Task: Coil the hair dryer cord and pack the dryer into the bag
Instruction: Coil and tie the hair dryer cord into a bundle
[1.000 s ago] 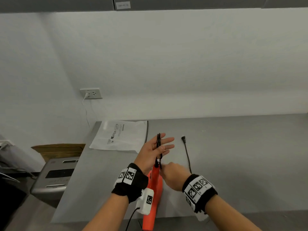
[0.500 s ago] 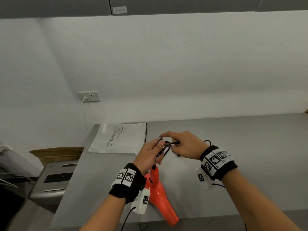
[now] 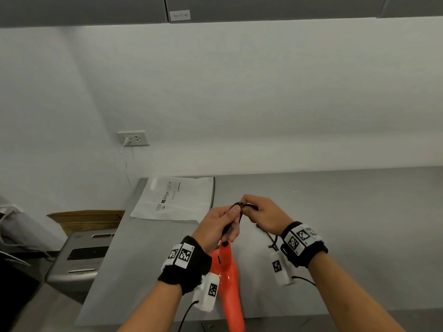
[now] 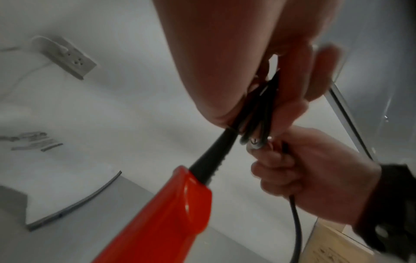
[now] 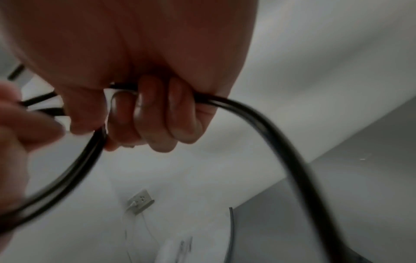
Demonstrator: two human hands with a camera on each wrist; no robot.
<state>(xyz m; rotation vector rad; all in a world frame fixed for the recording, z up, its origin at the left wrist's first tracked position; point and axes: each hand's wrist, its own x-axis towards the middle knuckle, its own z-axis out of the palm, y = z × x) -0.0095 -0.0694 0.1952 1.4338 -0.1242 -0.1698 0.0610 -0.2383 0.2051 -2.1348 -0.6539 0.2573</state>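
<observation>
In the head view, the left hand (image 3: 219,222) is seen clenched around several gathered loops of the black cord (image 3: 247,206), while the right hand (image 3: 262,215), just beside it at three o'clock, is closed on the next stretch of cord and laid against the bundle. The orange hair dryer (image 3: 227,271) is hung from the left hand by its cord end, its body lying at six o'clock over the near edge of the grey counter (image 3: 347,212). The white bag (image 3: 175,198) is left flat on the counter at ten o'clock from the hands, well apart from the dryer. In the left wrist view, the loops are shown pressed between thumb and fingers (image 4: 292,99), with the black strain relief (image 4: 213,153) leading down into the orange handle at seven o'clock; the right hand's grip is wrapped on the cord at four o'clock. In the right wrist view, the cord is held under curled fingers (image 5: 157,113), one loop bowed away at eight o'clock and the free length trailed off at four o'clock. Coiling is judged unfinished. The loops could be sprung loose if the left grip were eased during a hand-over, the stiff cord being prone to unwinding. The trailing length could be snagged on the counter edge, and the dangling dryer could be swung off it.
</observation>
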